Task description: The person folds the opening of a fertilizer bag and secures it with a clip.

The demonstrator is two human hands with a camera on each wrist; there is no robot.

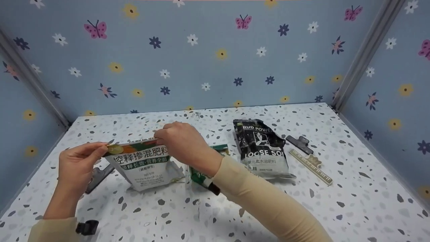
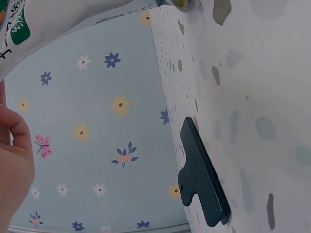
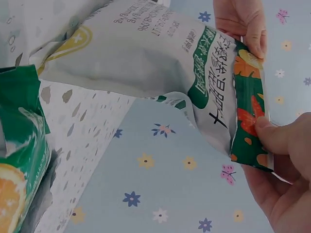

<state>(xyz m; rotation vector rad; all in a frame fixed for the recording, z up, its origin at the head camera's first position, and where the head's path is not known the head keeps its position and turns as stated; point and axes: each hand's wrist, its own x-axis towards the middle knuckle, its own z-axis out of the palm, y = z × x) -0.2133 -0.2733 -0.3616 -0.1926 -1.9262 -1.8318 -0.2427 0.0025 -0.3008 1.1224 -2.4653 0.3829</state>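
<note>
A white fertilizer bag [image 1: 147, 174] with Chinese print and a green-and-orange top band stands raised by its top edge at the left of the table. My left hand [image 1: 76, 164] pinches its top left corner between thumb and fingers. At the other top corner my right hand [image 1: 181, 143] pinches the band; the right wrist view shows the thumb [image 3: 277, 138] on the red pattern. The top edge is pulled straight between both hands. In the left wrist view, a dark clip [image 2: 201, 174] lies on the table near the left hand [image 2: 17, 160].
Behind my right forearm lies a green bag [image 1: 198, 175], partly hidden; an orange picture shows on it from the right wrist. Further right are a black-and-white loose soil bag [image 1: 265, 151], another dark clip [image 1: 300, 144] and a gold ruler-like clip [image 1: 310, 166]. Patterned walls [image 1: 205, 53] enclose the speckled table.
</note>
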